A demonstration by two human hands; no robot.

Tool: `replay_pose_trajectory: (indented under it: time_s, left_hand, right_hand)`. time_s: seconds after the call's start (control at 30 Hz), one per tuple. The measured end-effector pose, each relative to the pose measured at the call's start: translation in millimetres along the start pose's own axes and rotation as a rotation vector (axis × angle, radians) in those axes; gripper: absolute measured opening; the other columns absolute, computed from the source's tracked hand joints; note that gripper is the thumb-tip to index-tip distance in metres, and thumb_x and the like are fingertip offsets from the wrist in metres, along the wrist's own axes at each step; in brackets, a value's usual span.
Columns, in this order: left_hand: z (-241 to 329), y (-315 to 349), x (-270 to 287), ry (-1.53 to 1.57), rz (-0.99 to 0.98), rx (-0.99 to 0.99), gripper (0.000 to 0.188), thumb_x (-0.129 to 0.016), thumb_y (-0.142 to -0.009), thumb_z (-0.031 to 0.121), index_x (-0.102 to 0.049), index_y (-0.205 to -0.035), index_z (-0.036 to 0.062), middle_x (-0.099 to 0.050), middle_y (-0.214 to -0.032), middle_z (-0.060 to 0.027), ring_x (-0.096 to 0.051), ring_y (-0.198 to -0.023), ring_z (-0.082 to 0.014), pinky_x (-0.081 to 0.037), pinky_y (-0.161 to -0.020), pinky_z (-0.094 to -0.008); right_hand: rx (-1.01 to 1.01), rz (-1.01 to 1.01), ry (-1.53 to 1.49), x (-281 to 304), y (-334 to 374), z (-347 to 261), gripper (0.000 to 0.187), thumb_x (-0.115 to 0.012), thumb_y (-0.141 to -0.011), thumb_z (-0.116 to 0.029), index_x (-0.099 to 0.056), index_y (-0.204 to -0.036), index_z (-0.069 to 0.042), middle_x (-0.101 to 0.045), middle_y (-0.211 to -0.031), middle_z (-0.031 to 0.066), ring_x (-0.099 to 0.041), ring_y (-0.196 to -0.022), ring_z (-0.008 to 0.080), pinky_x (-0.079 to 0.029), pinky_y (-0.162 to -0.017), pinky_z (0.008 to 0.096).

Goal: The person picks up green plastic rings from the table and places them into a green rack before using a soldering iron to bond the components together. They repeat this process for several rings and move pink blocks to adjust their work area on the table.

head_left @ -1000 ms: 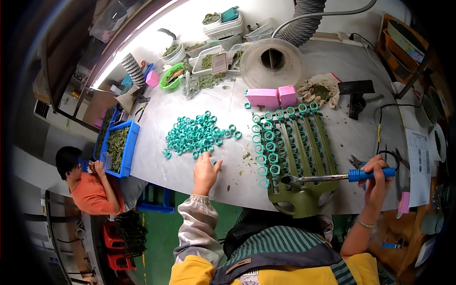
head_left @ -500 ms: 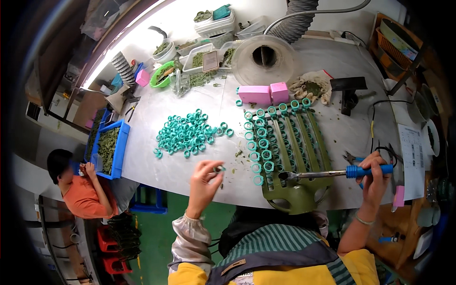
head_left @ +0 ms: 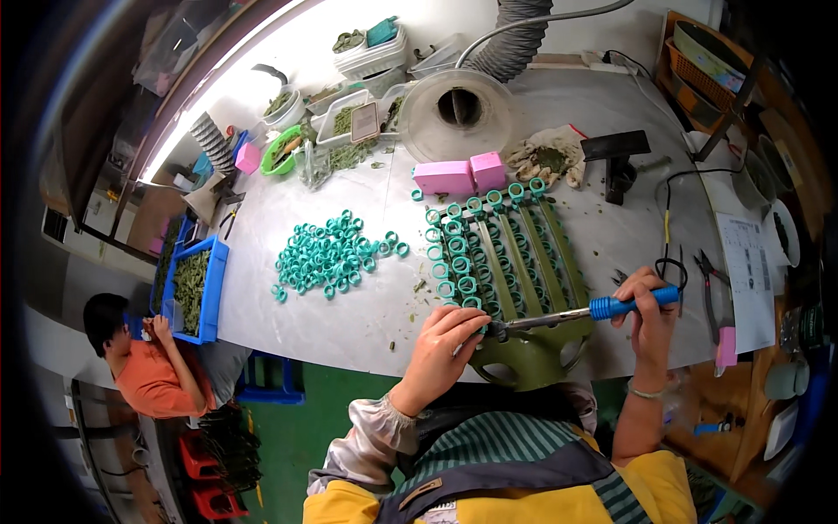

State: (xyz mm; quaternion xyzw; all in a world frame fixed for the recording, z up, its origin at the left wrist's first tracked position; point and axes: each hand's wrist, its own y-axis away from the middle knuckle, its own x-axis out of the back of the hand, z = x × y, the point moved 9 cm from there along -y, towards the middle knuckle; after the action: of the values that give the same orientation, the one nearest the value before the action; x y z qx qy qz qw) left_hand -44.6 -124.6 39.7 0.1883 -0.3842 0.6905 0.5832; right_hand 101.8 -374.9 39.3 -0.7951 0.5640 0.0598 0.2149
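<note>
Several teal rings (head_left: 460,267) stand in rows along the slats of an olive-green rack (head_left: 524,349). At its near left corner my left hand (head_left: 441,345) is closed, fingertips pinched on a teal ring (head_left: 483,328) that they mostly cover. My right hand (head_left: 650,319) grips the blue handle of a soldering iron (head_left: 559,318), which lies across above the rack. Its dark, broad tip is right beside my left fingertips; whether it touches the ring I cannot tell. A heap of loose teal rings (head_left: 323,256) lies on the table to the left.
Pink blocks (head_left: 443,178), a soiled glove (head_left: 559,157) and a black stand (head_left: 616,166) lie behind the rack, with a clear fume hood (head_left: 454,113) beyond. Pliers (head_left: 709,288) lie at right. A person in orange (head_left: 161,380) works at left by a blue crate (head_left: 214,288).
My left hand has moved right, carrying the teal ring to the rack's near left corner. The soldering iron has come left, its tip now at those fingers. The whole view has shifted slightly.
</note>
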Motion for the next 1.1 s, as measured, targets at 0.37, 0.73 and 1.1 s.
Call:
replay_pose_trajectory:
  time_s: [0.37, 0.73, 1.1]
  left_hand:
    - [19.8, -0.9, 6.6, -0.145, 0.046, -0.028, 0.029, -0.073, -0.08, 0.008, -0.066, -0.108, 0.0042, -0.061, -0.096, -0.009, -0.057, -0.094, -0.0281, -0.049, -0.083, -0.0378]
    - [27.6, 46.2, -28.1, -0.255, -0.381, -0.241, 0.027, -0.072, -0.078, 0.015, -0.064, -0.102, 0.0058, -0.053, -0.082, -0.0052, -0.059, -0.078, -0.0215, -0.049, -0.066, -0.0332]
    - [-150.5, -50.7, 64.0, -0.531, 0.084, 0.123, 0.026, -0.064, -0.082, 0.005, -0.061, -0.108, 0.0038, -0.057, -0.103, -0.0119, -0.06, -0.096, -0.0319, -0.051, -0.081, -0.0401]
  right_hand:
    - [0.088, 0.136, 0.068, 32.4, -3.2, -27.8, 0.022, -0.059, -0.092, -0.013, -0.064, -0.076, 0.002, -0.059, -0.076, 0.0083, -0.054, -0.051, 0.0111, -0.043, -0.038, 0.022]
    - [0.098, 0.263, 0.15, 39.6, -3.3, -39.2, 0.021, -0.061, -0.09, -0.018, -0.06, -0.074, -0.005, -0.058, -0.075, 0.0034, -0.055, -0.058, 0.008, -0.042, -0.038, 0.02]
    - [0.124, 0.3, 0.14, 35.7, -9.7, -38.7, 0.022, -0.06, -0.092, -0.019, -0.06, -0.076, -0.004, -0.059, -0.076, 0.0039, -0.055, -0.053, 0.0096, -0.045, -0.041, 0.0206]
